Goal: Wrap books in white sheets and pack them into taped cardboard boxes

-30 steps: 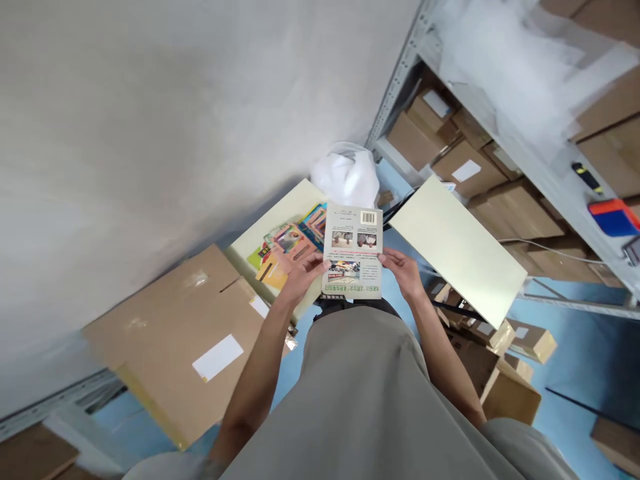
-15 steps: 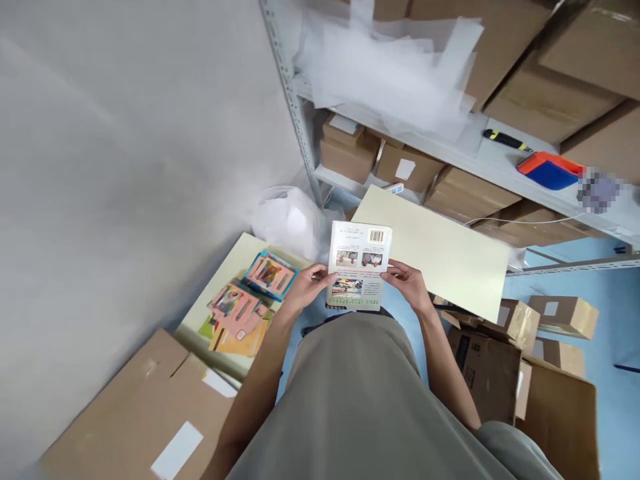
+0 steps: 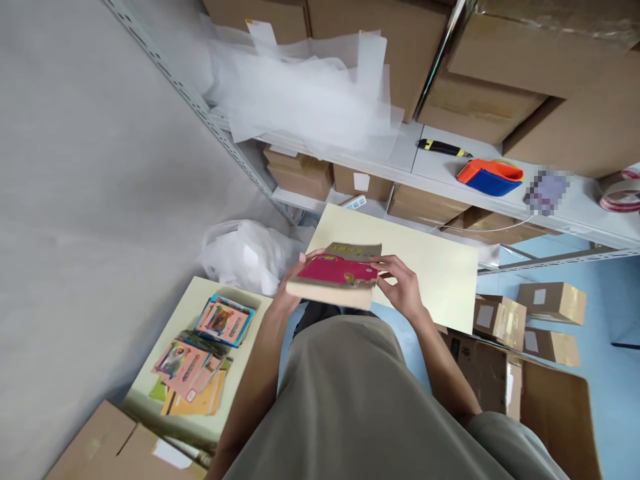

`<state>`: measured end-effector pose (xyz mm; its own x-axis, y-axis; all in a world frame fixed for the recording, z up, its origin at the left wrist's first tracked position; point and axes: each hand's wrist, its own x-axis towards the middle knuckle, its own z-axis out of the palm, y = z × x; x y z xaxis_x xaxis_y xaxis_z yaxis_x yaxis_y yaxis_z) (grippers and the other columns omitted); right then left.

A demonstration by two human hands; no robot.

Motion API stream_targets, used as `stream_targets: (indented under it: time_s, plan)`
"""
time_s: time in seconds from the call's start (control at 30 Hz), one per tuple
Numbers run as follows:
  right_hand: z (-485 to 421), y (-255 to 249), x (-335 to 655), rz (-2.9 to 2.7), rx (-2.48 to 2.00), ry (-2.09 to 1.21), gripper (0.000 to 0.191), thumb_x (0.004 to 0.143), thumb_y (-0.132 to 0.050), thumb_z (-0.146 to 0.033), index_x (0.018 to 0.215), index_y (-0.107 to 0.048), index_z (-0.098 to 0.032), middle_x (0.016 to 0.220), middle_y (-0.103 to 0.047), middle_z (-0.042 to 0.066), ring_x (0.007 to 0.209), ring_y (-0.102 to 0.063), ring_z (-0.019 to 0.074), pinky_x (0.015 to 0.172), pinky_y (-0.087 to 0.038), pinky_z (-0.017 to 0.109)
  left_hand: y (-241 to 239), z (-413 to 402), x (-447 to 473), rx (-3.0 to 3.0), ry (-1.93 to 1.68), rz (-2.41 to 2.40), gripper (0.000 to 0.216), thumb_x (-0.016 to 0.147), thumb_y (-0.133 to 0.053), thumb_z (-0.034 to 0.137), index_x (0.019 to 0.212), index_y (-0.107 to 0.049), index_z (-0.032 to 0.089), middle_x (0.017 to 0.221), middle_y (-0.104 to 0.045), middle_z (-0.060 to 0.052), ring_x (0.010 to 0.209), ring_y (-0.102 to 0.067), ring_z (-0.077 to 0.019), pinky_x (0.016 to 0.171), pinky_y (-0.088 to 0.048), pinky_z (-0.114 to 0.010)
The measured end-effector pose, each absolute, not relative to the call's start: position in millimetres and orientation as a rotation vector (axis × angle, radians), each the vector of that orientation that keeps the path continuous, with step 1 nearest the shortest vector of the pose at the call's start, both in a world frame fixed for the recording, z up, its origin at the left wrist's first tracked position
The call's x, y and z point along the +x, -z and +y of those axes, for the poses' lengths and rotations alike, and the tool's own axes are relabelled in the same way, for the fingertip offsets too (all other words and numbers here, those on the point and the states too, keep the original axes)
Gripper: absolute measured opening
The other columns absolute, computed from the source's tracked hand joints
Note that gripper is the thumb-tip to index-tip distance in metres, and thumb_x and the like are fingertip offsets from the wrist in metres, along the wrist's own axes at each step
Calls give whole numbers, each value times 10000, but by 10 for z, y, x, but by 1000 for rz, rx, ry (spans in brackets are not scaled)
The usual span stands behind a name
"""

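A thick paperback book (image 3: 336,272) with a red and grey cover is held in front of my body, tilted so that its pale page edge faces me. My left hand (image 3: 291,285) grips its left side, the fingers partly hidden beneath. On the right side, my right hand (image 3: 400,283) has its thumb and fingers closed on the book's edge. Beyond the book is a pale yellow tabletop (image 3: 430,267). To the left, several thin booklets (image 3: 226,319) with pink and blue covers lie in piles on another pale surface (image 3: 150,360).
A shelf (image 3: 400,150) ahead carries white sheets (image 3: 305,100), a cutter (image 3: 443,147), an orange and blue holder (image 3: 490,177) and tape (image 3: 621,196). A white plastic bag (image 3: 250,253) sits by the wall. Cardboard boxes (image 3: 550,303) stand at the right, another box (image 3: 100,440) at lower left.
The book has turned from its flat white back cover to its red and grey cover, tilted. Both hands still hold it. The view has swung to the right.
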<state>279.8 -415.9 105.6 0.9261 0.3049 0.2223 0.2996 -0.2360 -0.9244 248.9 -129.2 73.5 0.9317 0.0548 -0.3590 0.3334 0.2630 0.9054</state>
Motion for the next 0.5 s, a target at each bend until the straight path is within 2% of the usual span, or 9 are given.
stream_targets:
  time_s: [0.1,0.17,0.27,0.4,0.5]
  plan:
    - [-4209,-1041,2946,-506,-1820,55,207,1089,-669,-437,1148,-844,-345,1387,-790,75,1286,-759,281,1041,-685,485,-786,-1401,2607,1256,219,386,888,821,-855,740,1546,-657,267,1350,-804,-120,1217,-777,-361,987,-666,-461]
    - [-4208,-996,3028,-503,-1794,81,259,1123,-605,-411,1182,-849,-346,1448,-773,62,1352,-738,284,1130,-645,515,-809,-1471,2676,1263,219,402,1003,728,-960,644,1600,-597,304,1356,-807,-102,1197,-789,-355,978,-675,-459]
    - [-4189,-946,3130,-446,-1737,64,336,1157,-527,-419,1281,-835,-366,1484,-760,46,1422,-699,278,1112,-655,495,-820,-1540,2780,1227,222,418,940,691,-982,611,1511,-661,282,1347,-810,-110,1177,-797,-360,972,-680,-473]
    - [-4166,-901,3250,-323,-1699,-23,342,1101,-659,-504,1378,-801,-363,1509,-746,58,1450,-675,282,1078,-667,443,-840,-1572,2921,1235,191,421,714,691,-983,593,1273,-771,237,1287,-826,-114,1126,-806,-358,941,-682,-469]
    - [-4151,-824,3337,-299,-1690,-28,378,1070,-705,-541,1383,-796,-348,1557,-711,68,1476,-650,288,1126,-639,460,-896,-1618,3023,1229,172,424,677,670,-1006,560,1222,-792,231,1276,-830,-112,1095,-810,-347,920,-683,-451]
